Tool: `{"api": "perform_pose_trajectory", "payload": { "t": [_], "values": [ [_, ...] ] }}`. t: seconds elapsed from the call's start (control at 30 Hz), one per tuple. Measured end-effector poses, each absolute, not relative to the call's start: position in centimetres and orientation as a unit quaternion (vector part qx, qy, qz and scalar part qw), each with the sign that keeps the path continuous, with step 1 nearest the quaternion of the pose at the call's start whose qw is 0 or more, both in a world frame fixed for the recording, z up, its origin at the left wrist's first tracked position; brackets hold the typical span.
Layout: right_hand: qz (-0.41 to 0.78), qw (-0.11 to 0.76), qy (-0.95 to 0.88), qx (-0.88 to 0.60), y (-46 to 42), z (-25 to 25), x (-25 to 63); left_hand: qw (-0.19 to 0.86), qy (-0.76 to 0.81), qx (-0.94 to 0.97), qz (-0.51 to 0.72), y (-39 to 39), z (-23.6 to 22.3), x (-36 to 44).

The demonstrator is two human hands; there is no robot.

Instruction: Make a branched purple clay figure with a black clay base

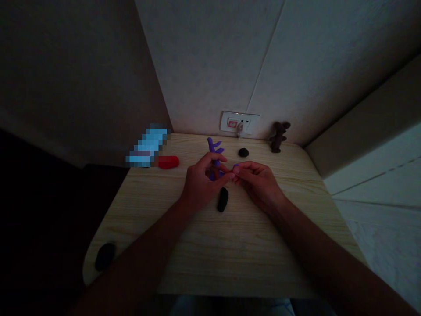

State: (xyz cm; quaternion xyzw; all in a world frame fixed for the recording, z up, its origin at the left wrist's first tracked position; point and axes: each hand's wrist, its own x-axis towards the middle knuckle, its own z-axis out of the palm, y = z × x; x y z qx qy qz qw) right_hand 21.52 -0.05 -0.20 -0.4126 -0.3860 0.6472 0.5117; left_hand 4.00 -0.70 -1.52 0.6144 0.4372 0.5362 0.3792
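Note:
A branching purple figure (pixel 211 145), which looks like modelling clay, rises behind my left hand (pixel 201 179). That hand is closed, its fingers curled around the figure's lower part and hiding some of it. My right hand (pixel 259 179) is pinched shut on a small purple clay piece (pixel 236 166), close to the left thumb tip. The fingertips of both hands meet over the table. Just below them lies a black oblong lump (pixel 222 199); a round dark lump (pixel 244 152) sits beyond the right hand.
The pale wooden table (pixel 237 254) stands against a wall with a socket plate (pixel 240 123). A brown clay figure (pixel 279 137) stands at the back right. To the left are a red lump (pixel 169 162) and a blurred-out bright screen (pixel 148 147). A black oval (pixel 105 256) lies front left.

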Motion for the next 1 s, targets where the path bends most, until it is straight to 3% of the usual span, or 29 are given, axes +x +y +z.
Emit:
{"api": "perform_pose_trajectory", "payload": {
  "t": [1.0],
  "values": [
    [0.627, 0.502, -0.442, -0.400, 0.1, -1.0, 21.6, 0.371, 0.435, 0.617, 0.541, -0.8, -1.2, 4.0]
  ]
}}
